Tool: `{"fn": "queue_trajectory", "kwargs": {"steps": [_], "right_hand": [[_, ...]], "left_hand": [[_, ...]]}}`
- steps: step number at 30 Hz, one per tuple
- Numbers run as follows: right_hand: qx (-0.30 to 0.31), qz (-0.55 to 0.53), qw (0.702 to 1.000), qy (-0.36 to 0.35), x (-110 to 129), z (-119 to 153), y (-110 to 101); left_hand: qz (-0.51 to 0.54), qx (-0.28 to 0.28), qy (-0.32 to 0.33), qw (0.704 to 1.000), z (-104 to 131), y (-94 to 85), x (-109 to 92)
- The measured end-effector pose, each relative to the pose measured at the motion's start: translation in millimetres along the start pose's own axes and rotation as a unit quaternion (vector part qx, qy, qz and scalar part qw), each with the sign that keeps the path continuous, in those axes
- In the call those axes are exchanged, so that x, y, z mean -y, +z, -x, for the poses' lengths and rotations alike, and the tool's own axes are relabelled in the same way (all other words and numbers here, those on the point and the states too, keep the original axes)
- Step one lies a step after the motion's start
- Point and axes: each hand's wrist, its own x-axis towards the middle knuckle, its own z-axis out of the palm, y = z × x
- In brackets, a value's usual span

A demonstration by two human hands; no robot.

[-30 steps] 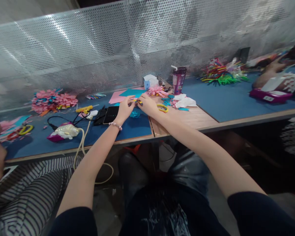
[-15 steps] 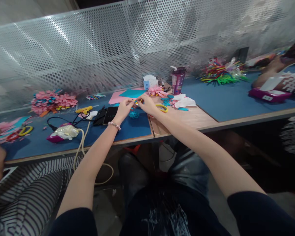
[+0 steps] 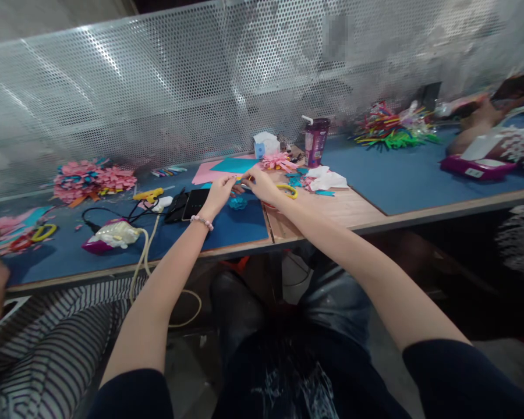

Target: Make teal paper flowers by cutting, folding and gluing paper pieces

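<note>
My left hand (image 3: pixel 219 194) and my right hand (image 3: pixel 258 183) meet above the blue mat (image 3: pixel 244 228), fingers pinched together. Between their fingertips is a small yellow strip (image 3: pixel 239 178), probably paper; most of it is hidden by the fingers. A crumpled teal paper flower (image 3: pixel 238 202) lies on the mat just below the hands. Yellow-handled scissors (image 3: pixel 291 192) rest beside my right wrist, partly covered by the forearm. Behind the hands lie a teal paper sheet (image 3: pixel 231 165) and a pink sheet (image 3: pixel 201 172).
A purple cup with a straw (image 3: pixel 317 142), a tissue pack (image 3: pixel 266 145) and white tissue (image 3: pixel 329 179) stand or lie at the back right. Leftward are a yellow glue gun (image 3: pixel 148 194), a black box (image 3: pixel 196 203), cables and pink paper flowers (image 3: pixel 81 180). Other people sit on both sides.
My fingers have shifted slightly around the small yellow strip, and less of it shows between them. Both arms stay almost in place.
</note>
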Motion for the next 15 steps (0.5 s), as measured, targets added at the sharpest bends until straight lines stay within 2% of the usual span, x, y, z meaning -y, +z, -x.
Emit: {"fn": "queue_trajectory", "kwargs": {"steps": [5, 9, 15], "right_hand": [[-0.017, -0.007, 1.0, 0.002, -0.1, -0.4, -1.3], [-0.042, -0.017, 0.998, 0.033, -1.5, 0.4, -2.6], [-0.004, -0.058, 0.997, 0.056, 5.0, 0.8, -6.7]], "left_hand": [[0.003, 0.005, 0.0, 1.0, 1.1, -0.2, 0.6], [0.008, 0.001, 0.011, 1.0, 1.0, -0.7, 2.4], [0.012, 0.002, 0.025, 1.0, 1.0, -1.0, 2.5]]}}
